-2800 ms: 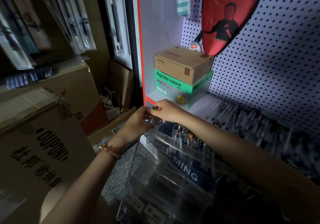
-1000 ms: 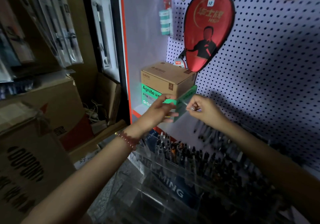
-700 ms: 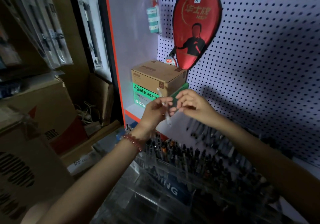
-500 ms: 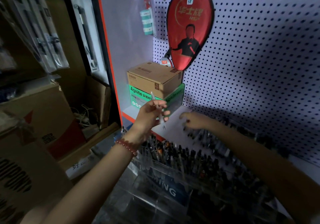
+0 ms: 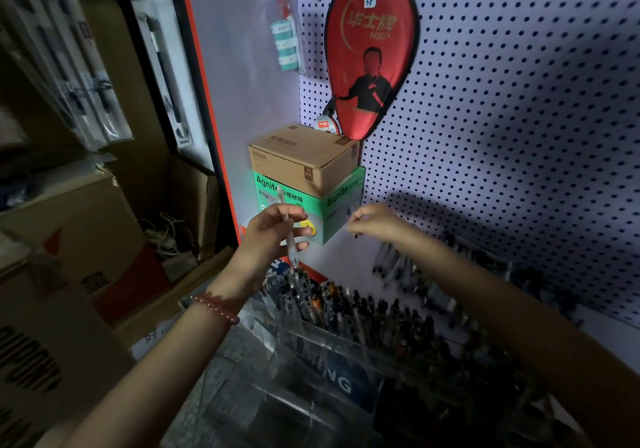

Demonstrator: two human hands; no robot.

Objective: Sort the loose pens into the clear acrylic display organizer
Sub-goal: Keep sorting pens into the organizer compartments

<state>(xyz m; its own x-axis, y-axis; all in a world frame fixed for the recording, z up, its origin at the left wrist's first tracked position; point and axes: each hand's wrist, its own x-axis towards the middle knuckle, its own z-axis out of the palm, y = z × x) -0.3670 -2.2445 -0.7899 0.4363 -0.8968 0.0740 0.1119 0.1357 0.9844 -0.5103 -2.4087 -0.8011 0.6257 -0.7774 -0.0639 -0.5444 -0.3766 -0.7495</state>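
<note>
Left hand point(image 5: 272, 231) grips pen point(image 5: 288, 240) above edge of organizer point(image 5: 304, 337).

**Dim shop corner with a pegboard wall**

A white pegboard wall point(image 5: 519, 101) dotted with dark holes fills the right side, with shadow across its lower part. A red racket cover point(image 5: 370, 56) hangs on it. Beneath this, a brown cardboard box point(image 5: 301, 157) sits on a green box point(image 5: 341, 202). An orange-red upright strip point(image 5: 207, 118) edges the display. To its left, large cartons point(image 5: 69, 240) stand in gloom.
</note>
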